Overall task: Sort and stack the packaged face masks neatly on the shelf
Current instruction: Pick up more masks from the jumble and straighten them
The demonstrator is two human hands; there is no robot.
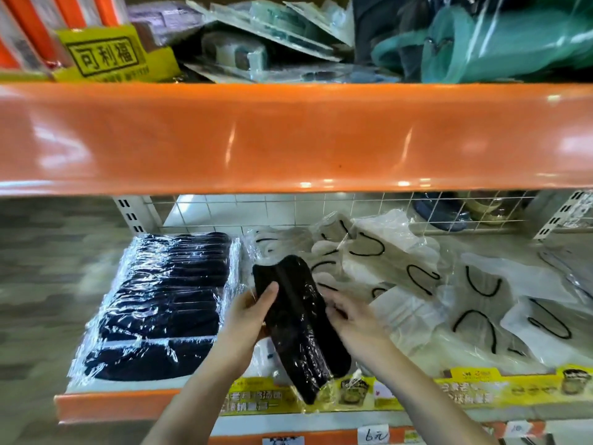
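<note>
A clear-wrapped pack of black face masks (298, 326) is held tilted above the front of the lower shelf (112, 404). My left hand (253, 316) grips its left edge with the thumb on top. My right hand (349, 316) holds its right edge. To the left lies a neat overlapping stack of black mask packs (167, 303). Behind and to the right, loose packs of white masks with black ear loops (401, 271) lie scattered in disorder.
A broad orange shelf beam (288, 136) hangs low overhead. Above it sit a yellow labelled box (106, 56), blister packs (263, 36) and green plastic items (497, 43). A white wire grid (321, 210) backs the lower shelf. Yellow strips (481, 390) and price tags (373, 435) line the front edge.
</note>
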